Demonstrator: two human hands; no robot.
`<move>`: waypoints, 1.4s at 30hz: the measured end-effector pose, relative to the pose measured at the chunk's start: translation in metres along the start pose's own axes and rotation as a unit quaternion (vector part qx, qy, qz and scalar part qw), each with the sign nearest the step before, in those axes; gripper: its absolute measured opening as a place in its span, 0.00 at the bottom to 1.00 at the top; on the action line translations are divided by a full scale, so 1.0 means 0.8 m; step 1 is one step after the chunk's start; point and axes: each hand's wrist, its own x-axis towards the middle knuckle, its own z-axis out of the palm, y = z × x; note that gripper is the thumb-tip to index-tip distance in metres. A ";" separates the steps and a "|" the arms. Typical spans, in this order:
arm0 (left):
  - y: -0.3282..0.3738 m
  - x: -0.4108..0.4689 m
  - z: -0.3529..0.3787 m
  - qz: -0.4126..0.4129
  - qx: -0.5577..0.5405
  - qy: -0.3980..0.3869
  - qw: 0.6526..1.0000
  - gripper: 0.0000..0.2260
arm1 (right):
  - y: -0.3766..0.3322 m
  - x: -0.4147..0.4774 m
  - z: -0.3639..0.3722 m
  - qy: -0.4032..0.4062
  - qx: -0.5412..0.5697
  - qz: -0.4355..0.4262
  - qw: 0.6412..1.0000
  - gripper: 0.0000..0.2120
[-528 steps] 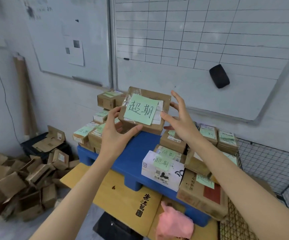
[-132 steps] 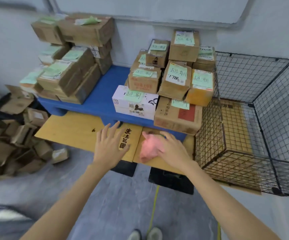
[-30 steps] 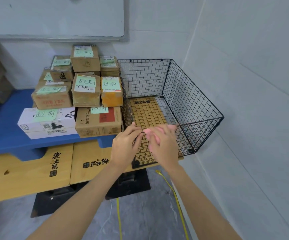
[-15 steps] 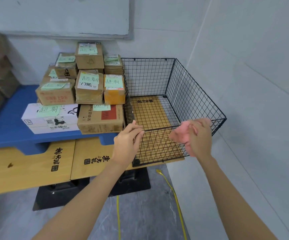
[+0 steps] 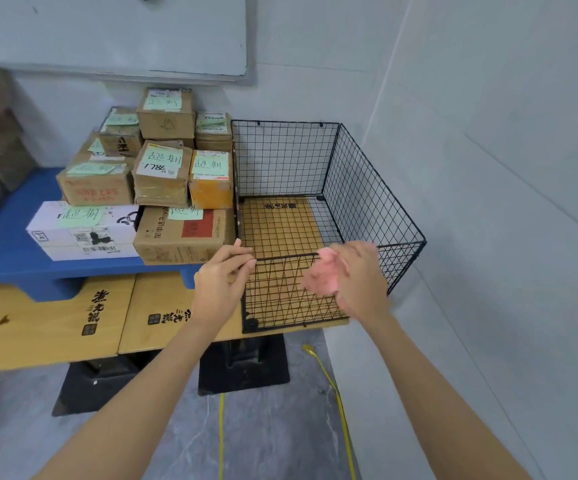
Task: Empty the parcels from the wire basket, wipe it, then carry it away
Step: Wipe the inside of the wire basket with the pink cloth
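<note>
The black wire basket (image 5: pixel 367 188) stands open-topped on the wooden table's right end, with nothing inside it. My left hand (image 5: pixel 223 282) grips the top wire of its near wall at the near-left corner. My right hand (image 5: pixel 360 282) holds a pink cloth (image 5: pixel 322 275) bunched against that near wall, right of the left hand; motion blurs the cloth. Several cardboard parcels (image 5: pixel 161 174) with green notes are stacked on a blue platform (image 5: pixel 6 251) just left of the basket.
The wooden table (image 5: pixel 55 327) runs left from the basket, on black bases. A grey wall stands close on the right of the basket. Yellow cables (image 5: pixel 332 386) lie on the grey floor below. A whiteboard (image 5: pixel 107 32) hangs behind the parcels.
Over the last second my right hand swept the pink cloth right along the basket's near rim, then back left and down onto the near wall. My left hand kept its grip.
</note>
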 end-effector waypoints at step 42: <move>-0.006 0.001 0.018 -0.037 0.035 -0.013 0.999 0.08 | -0.029 -0.005 -0.003 -0.046 0.042 -0.031 0.998 0.28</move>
